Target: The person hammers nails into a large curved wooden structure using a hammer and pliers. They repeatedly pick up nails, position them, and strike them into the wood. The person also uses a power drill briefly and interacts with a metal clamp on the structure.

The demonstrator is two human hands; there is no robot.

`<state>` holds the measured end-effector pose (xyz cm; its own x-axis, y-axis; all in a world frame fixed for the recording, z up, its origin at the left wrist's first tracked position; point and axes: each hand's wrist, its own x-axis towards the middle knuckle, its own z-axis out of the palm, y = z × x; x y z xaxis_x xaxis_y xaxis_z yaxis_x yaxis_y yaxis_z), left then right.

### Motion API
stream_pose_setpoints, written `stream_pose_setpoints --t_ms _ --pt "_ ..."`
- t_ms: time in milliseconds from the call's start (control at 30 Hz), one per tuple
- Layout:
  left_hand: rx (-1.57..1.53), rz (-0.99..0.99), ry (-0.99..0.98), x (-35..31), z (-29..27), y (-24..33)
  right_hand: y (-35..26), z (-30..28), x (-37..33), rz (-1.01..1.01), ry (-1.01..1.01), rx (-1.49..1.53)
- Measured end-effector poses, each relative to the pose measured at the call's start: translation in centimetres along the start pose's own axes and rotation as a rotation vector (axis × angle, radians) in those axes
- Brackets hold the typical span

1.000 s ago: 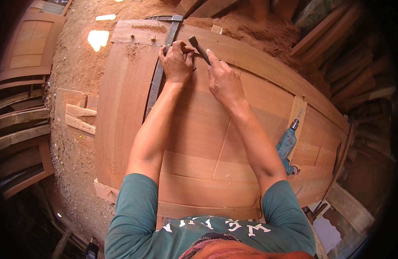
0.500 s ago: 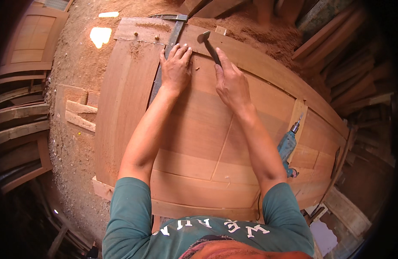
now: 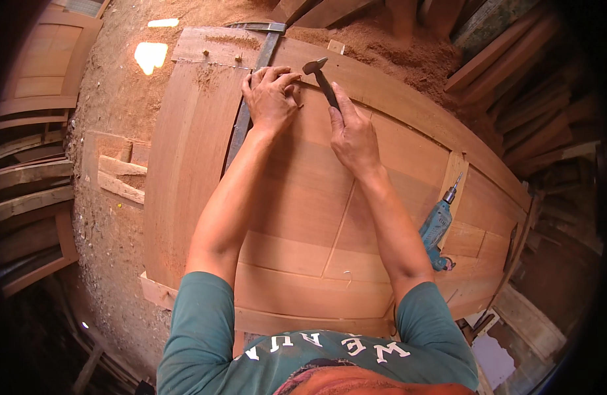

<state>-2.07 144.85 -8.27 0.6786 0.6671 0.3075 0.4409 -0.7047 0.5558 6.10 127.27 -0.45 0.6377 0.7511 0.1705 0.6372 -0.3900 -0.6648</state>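
Observation:
My right hand (image 3: 356, 136) is closed round the handle of a hammer (image 3: 315, 65), its metal head raised over the upper part of a reddish-brown panelled wooden door (image 3: 303, 197). Left of it, my left hand (image 3: 270, 102) is over the door beside a long metal bar clamp (image 3: 241, 125). Its fingers are bent and spread apart, and I see nothing held in them, though the palm is hidden. Close by its thumb side, what looks like a small wood chip lies on the panel.
A teal power drill (image 3: 436, 227) lies on the door at the right. Two small pegs stick up near the top left corner. Sawdust (image 3: 389, 49) and stacked boards (image 3: 501, 59) are beyond the door. Door frames (image 3: 43, 59) lean at the left, over gritty ground.
My left hand's fingers have bent and lifted from lying flatter on the wood, shifting slightly right. The hammer's head has turned and moved a little nearer, in my right hand.

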Motion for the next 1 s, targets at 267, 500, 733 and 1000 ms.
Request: stream_pose_setpoints --t_ms 267,500,733,1000 --pt "-0.047 0.018 -0.037 0.0 -0.3 -0.6 -0.2 0.7 0.3 -0.044 -0.014 -0.090" --pt "-0.001 0.051 0.018 -0.2 -0.2 -0.9 -2.3 -0.6 1.2 0.013 -0.084 -0.218" --pt "0.165 0.133 -0.045 -1.3 -0.1 -0.5 -1.5 -0.1 2.0 -0.004 -0.201 -0.337" --pt "0.169 0.135 -0.064 -0.9 -0.1 -0.6 -1.8 0.1 2.1 0.087 -0.232 -0.306"
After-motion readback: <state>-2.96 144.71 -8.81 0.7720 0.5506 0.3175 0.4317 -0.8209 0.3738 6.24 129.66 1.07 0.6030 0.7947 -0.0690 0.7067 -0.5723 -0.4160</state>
